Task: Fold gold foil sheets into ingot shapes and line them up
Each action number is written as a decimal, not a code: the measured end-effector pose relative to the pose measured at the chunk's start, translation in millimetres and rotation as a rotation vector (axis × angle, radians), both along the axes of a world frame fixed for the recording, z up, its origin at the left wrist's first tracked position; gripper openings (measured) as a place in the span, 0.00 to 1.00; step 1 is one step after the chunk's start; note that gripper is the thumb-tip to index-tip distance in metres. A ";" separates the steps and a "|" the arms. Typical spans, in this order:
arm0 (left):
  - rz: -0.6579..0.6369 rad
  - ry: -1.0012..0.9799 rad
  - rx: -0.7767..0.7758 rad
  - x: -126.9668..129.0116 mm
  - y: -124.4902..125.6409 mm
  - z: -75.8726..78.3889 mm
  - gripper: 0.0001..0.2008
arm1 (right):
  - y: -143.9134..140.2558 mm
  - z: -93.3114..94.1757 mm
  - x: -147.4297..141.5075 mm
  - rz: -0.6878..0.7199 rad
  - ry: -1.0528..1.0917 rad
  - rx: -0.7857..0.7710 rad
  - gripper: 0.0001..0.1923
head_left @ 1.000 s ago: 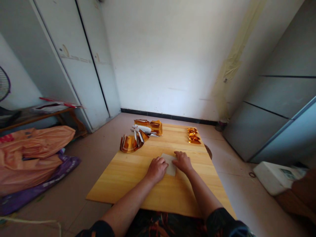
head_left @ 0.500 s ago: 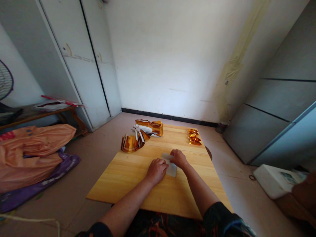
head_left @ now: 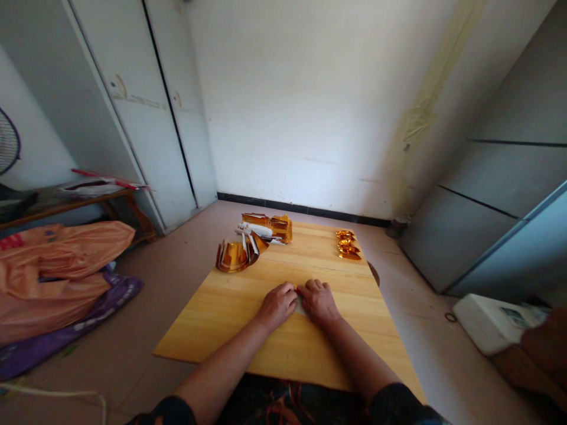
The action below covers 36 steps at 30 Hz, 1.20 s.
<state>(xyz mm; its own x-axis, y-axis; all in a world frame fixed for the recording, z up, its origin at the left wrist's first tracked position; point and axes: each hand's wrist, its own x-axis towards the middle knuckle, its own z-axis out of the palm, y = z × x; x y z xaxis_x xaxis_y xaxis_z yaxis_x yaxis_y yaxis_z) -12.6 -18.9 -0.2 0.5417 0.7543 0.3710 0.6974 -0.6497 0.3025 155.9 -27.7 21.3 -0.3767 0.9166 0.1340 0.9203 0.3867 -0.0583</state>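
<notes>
**Both hands pressed down on a small pale sheet**

Head view — the only one. The left hand (head_left: 277,304) and the right hand (head_left: 318,301) lie knuckles-up and side by side on the wooden table (head_left: 230,319), fingertips almost meeting. Between and under them only a sliver of a pale sheet (head_left: 301,307) shows; the rest is covered, so its fold lines cannot be read. Both hands look flattened onto it, fingers curled narrow and pressing rather than lifting; neither has anything clear of the table.

Beyond the left hand, well apart, stands a curled bundle of gold foil sheets (head_left: 234,257), and farther still a stack of gold paper (head_left: 280,228) with a white roll (head_left: 253,230) just beside it. Beyond the right hand, near the far edge of the table, sits a small cluster of folded gold pieces (head_left: 347,245).

By my judgement the step in hand is a crease being pressed — the sheet is pinned flat and the fingers bear down where the two hands meet. The next move would seem to call for keeping one hand as an anchor while the other runs along the edge, or for lifting a corner cleanly with the fingertips; thin paper like this could slip or crease crooked if the pressure is uneven.
</notes>
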 end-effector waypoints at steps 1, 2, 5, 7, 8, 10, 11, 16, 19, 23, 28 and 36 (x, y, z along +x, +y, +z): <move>0.006 0.007 0.020 -0.4 0.0 1.1 0.05 | -0.5 0.3 0.4 0.010 -0.006 0.005 0.12; 0.021 0.017 0.045 -0.9 0.1 2.5 0.05 | -0.6 0.2 0.9 0.019 -0.013 0.012 0.12; 0.039 0.044 0.104 -3.0 1.2 7.6 0.09 | 1.1 -2.2 2.3 0.029 -0.039 0.028 0.12; 0.003 0.050 0.115 -4.5 2.6 9.5 0.15 | 4.2 -3.8 2.5 0.032 -0.058 0.027 0.13; -0.017 0.058 0.108 -5.2 3.4 9.6 0.17 | 6.2 -4.1 2.5 0.033 -0.066 0.023 0.13; -0.028 0.088 0.079 -5.9 4.8 8.6 0.19 | 10.9 -3.7 2.6 0.045 -0.073 0.021 0.13; -0.016 0.107 0.063 -6.0 5.3 7.9 0.19 | 13.2 -3.2 3.2 0.054 -0.071 0.025 0.14; 0.041 0.178 0.014 -3.9 5.3 7.9 0.10 | 20.3 -4.1 15.4 0.077 -0.019 0.079 0.14; 0.047 0.180 0.002 -2.2 4.0 11.0 0.07 | 16.9 -9.0 28.1 0.063 0.022 0.137 0.14; 0.072 0.179 -0.001 -0.4 1.7 13.0 0.07 | 5.2 -12.6 36.1 -0.030 0.098 0.250 0.14; 0.076 0.183 0.017 0.4 -0.1 13.3 0.09 | -5.4 -10.1 15.8 -0.021 0.084 0.189 0.19; 0.113 0.162 0.014 -2.5 -3.7 12.2 0.09 | -12.7 -9.8 -6.1 -0.005 0.014 0.010 0.13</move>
<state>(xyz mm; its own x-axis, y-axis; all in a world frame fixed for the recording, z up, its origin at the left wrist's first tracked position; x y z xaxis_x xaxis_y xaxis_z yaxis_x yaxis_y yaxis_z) -15.1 -22.6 12.0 0.5072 0.8094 0.2962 0.8053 -0.5675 0.1719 149.8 -40.5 11.5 -0.3697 0.9171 0.1489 0.9215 0.3824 -0.0674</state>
